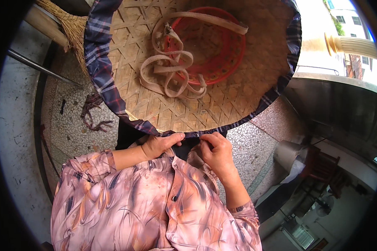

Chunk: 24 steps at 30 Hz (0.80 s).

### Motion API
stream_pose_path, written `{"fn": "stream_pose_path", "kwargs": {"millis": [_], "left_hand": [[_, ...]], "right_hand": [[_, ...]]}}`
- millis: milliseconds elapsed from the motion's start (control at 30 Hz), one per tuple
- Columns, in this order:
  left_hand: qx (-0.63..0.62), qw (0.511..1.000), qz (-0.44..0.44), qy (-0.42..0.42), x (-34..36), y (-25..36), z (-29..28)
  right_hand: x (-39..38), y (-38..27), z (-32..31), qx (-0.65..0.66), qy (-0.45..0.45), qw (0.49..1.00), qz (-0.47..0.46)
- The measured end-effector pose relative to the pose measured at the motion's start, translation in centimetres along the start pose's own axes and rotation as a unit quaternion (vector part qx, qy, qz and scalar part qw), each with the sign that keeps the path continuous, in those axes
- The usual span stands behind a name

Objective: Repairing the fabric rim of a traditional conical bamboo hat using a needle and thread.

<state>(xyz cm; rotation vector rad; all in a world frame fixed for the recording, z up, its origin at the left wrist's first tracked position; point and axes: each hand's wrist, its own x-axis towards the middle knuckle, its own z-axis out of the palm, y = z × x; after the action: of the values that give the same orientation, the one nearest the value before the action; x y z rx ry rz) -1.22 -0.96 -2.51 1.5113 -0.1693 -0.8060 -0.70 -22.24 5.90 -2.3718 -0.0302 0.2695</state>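
Observation:
A woven bamboo hat point(125, 54) is turned with its inside toward me. A red plastic ring point(234, 62) sits in its middle, and a beige fabric strap point(155, 85) lies in loose loops over the ring and weave. Dark blue plaid cloth point(99, 54) covers the hat's rim, gathered in folds. At the near edge, my left hand point(161, 144) pinches the plaid rim between thumb and curled fingers. A short way to its right, my right hand point(218, 152) has its thumb and forefinger closed on the same edge. Its other fingers are bent.
A straw broom point(73, 25) leans at the upper left beside a metal rod point(44, 69). Dark reddish string point(92, 111) lies on the speckled floor point(247, 146). At the right stand a low wall point(322, 100) and a dark wooden chair point(322, 163).

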Motion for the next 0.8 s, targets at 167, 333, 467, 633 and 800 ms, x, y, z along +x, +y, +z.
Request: {"fn": "stream_pose_path", "kwargs": {"millis": [167,333,467,633,800], "left_hand": [[-0.016,1.000,-0.019,-0.006,0.1,-0.2,0.0],[-0.108,0.991,-0.081,0.007,0.5,0.2,0.1],[-0.139,0.987,-0.080,0.021,0.5,-0.4,0.6],[-0.177,0.980,-0.095,0.017,0.4,0.5,1.0],[-0.176,0.979,-0.101,0.023,0.3,1.0,1.1]], "right_hand": [[0.4,-0.3,0.2,-0.019,-0.009,1.000,0.001],[-0.2,-0.6,1.6,-0.088,0.045,0.993,-0.058],[-0.8,-0.6,2.4,-0.117,0.065,0.987,-0.089],[-1.3,0.0,3.0,-0.076,0.138,0.983,-0.093],[-1.0,0.0,3.1,-0.066,0.136,0.984,-0.099]]}}
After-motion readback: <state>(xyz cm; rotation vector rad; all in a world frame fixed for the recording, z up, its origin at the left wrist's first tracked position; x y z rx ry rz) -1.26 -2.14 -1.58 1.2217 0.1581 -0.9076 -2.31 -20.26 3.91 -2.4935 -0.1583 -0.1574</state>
